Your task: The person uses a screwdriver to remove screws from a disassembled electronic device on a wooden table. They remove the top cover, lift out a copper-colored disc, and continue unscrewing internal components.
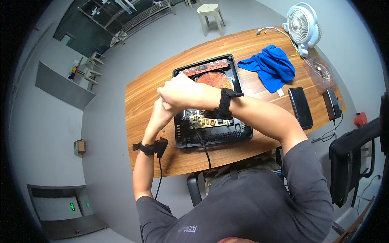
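An opened induction cooker lies on the wooden table in front of me, its black housing without a top. Inside show a copper coil, a red control strip with knobs and a small display, and a circuit board. Over the housing's left edge my two hands meet. My right hand is closed in a fist and reaches across the coil, covering part of it. Just below and touching it, my left hand is closed too. Whatever the fingers grip, if anything, is hidden. Black straps circle both wrists.
A blue cloth lies right of the cooker, with a black phone nearer me. Farther right are a black power adapter, a clear plastic bag and a white fan. A cable runs off the table's front edge.
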The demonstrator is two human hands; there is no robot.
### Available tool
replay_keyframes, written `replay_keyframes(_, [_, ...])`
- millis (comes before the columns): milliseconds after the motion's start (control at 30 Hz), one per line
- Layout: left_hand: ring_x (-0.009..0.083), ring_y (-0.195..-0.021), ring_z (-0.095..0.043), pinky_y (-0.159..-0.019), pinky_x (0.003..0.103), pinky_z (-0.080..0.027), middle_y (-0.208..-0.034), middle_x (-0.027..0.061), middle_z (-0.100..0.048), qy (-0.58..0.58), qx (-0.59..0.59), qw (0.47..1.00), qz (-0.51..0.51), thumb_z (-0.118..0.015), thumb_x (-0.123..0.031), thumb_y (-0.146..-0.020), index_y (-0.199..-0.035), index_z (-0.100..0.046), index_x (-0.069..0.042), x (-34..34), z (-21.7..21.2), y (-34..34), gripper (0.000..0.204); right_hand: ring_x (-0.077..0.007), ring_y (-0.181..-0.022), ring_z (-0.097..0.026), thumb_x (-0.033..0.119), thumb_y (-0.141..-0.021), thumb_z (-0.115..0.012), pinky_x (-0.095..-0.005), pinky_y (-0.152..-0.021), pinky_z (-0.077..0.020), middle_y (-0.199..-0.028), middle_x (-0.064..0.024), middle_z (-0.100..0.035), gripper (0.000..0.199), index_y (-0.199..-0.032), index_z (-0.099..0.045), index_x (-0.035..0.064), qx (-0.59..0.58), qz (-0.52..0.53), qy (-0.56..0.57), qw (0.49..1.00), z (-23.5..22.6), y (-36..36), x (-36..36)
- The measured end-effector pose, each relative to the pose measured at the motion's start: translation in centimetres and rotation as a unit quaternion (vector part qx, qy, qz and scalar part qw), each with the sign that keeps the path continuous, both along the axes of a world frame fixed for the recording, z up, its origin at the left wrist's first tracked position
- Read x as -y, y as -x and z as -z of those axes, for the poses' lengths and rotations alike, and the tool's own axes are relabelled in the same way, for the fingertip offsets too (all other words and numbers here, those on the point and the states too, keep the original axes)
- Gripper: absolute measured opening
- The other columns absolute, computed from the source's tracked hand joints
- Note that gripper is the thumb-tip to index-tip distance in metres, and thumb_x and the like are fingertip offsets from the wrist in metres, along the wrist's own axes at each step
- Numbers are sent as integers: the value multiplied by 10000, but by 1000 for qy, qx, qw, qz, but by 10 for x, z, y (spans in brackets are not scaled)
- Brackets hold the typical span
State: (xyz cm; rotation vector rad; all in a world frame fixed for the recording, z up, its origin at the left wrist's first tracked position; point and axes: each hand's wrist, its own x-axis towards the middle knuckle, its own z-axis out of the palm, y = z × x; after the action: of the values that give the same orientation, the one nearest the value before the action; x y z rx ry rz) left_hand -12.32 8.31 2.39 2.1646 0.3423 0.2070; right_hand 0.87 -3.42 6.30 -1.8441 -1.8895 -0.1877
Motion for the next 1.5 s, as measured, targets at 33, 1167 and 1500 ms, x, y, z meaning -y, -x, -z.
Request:
replay_keyframes(33, [117,-868,-662,-733,298,-553,-934,82,-728,17,-3,1000,15,-769,-112,-886,-1039,-674,53,-8,2,5,244,-330,-692,-730,299,-829,-696,-441,-635,-583,-744,-185,-715,319,-942,-670,2,9,-23,42,999,-5,-1,3])
replay_keyframes(1167, [114,-907,-667,-818,292,-551,-983,69,-727,63,-2,998,18,-772,-78,-890,-1077,-669,43,-23,12,5,246,-343,-792,-735,368,-865,-725,-438,-655,-599,-911,-191,-704,399,-1021,-673,4,24,-62,91,994,-27,-15,15])
replay_keyframes(1500, [107,-883,-653,-803,283,-548,-948,46,-703,60,23,998,-20,-784,-92,-880,-1125,-633,36,-11,16,4,314,-371,-785,-720,320,-849,-725,-442,-654,-587,-957,-219,-670,399,-1051,-633,-11,11,-47,104,993,-25,-11,10])
